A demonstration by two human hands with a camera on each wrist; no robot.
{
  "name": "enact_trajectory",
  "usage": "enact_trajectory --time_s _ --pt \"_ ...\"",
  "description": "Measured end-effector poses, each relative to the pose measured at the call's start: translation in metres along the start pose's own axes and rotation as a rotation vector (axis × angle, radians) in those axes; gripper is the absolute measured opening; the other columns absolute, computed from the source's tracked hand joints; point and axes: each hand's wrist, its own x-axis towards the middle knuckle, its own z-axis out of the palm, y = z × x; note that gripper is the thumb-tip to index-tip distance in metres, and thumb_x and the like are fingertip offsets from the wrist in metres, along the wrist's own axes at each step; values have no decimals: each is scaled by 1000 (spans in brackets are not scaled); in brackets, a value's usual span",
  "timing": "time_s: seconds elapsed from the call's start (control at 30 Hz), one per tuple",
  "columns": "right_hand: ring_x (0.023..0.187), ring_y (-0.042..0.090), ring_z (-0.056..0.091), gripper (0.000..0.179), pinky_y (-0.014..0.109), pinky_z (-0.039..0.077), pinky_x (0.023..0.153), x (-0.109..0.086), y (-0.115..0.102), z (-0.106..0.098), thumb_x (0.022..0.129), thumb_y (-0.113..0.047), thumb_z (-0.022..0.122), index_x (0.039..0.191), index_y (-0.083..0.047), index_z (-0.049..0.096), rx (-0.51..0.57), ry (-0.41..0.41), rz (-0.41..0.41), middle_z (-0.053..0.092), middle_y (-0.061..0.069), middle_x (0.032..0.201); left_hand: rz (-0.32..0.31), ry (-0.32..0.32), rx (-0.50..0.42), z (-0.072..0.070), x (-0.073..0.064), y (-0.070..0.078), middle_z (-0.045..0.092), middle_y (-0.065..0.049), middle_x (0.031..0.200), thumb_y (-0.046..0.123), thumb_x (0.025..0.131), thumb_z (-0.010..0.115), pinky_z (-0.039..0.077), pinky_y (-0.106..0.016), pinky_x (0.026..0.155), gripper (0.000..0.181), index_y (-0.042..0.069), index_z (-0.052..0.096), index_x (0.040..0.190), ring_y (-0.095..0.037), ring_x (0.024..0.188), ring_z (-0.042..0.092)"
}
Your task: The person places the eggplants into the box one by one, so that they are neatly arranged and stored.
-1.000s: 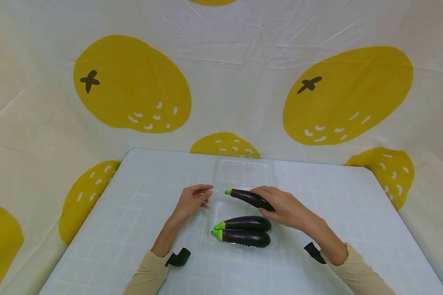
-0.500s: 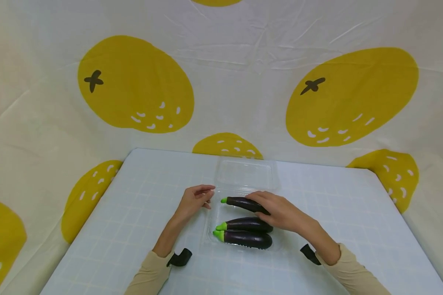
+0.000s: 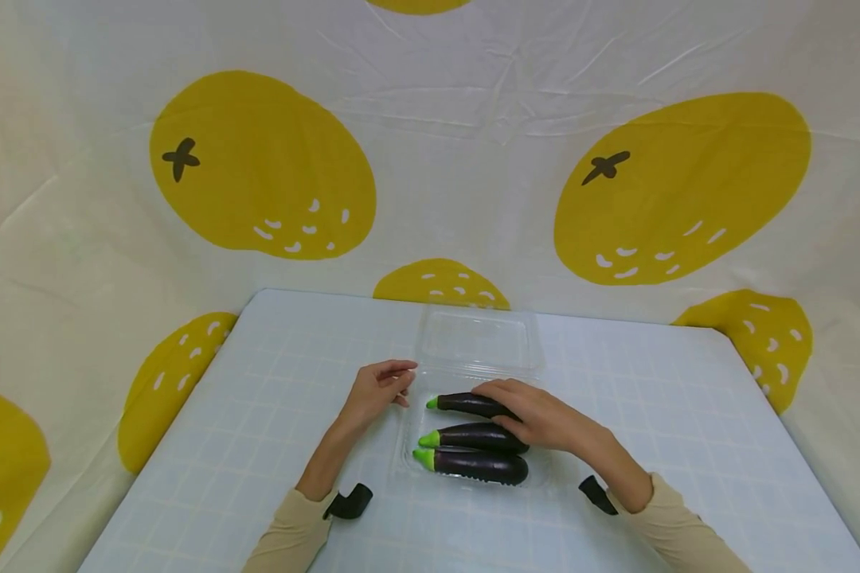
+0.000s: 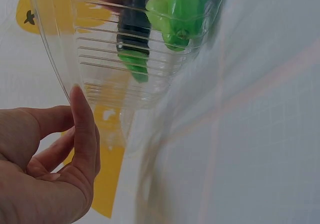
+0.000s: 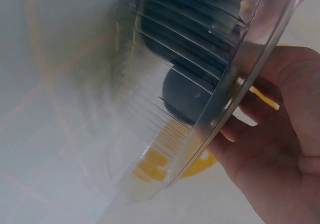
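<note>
A clear plastic clamshell container (image 3: 407,422) lies opened out on the table, its lid (image 3: 478,338) folded back to the far side. Side by side in its base, green stems to the left, are a near eggplant (image 3: 480,465), a middle eggplant (image 3: 476,436) and a far eggplant (image 3: 466,403). My right hand (image 3: 533,414) grips the far eggplant by its thick end, which the fingers partly cover. At the container's left rim, my left hand (image 3: 376,390) pinches the edge between thumb and finger; in the left wrist view the left hand (image 4: 60,159) meets the rim from outside.
The table (image 3: 294,334) wears a pale checked cloth. Behind it hangs a white sheet (image 3: 466,199) printed with large yellow fruit. Black straps (image 3: 349,501) sit at both wrists.
My right hand has lowered the far eggplant into the container base and brought it nearer the other two. My left hand stays at the left rim.
</note>
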Motion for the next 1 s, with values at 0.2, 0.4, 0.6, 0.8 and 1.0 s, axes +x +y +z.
enact_trajectory --time_s 0.2,0.4,0.6,0.8,1.0 --pt "124 26 60 44 46 52 103 1 3 1 98 -2 68 140 -1 56 25 -14 -18 63 10 137 6 -9 -12 0 0 -1 64 -33 110 7 101 66 60 -23 64 34 -13 63 128 -13 64 63" --pt "126 27 59 42 46 50 105 3 3 0 100 -3 64 141 -1 56 70 -78 19 62 10 138 3 -8 -12 -1 -1 -1 64 -34 109 6 101 66 59 -22 64 34 -14 63 128 -12 63 63" --pt "128 27 58 39 46 49 107 4 3 0 103 -4 61 142 0 55 97 -132 54 61 10 139 9 -12 -14 -1 0 0 63 -35 109 5 100 66 59 -21 63 34 -14 63 128 -12 65 62" --pt "128 29 58 38 48 49 106 0 4 0 103 -5 61 140 0 57 77 -90 64 62 11 138 10 -10 -15 0 1 -1 63 -35 108 5 100 67 59 -22 63 33 -14 64 127 -16 69 62" --pt "122 26 60 31 46 52 102 -3 5 -2 102 -3 62 133 -2 62 68 -43 53 65 9 131 14 -1 -4 0 1 -2 64 -33 106 6 100 67 59 -22 63 32 -13 65 126 -14 67 62"
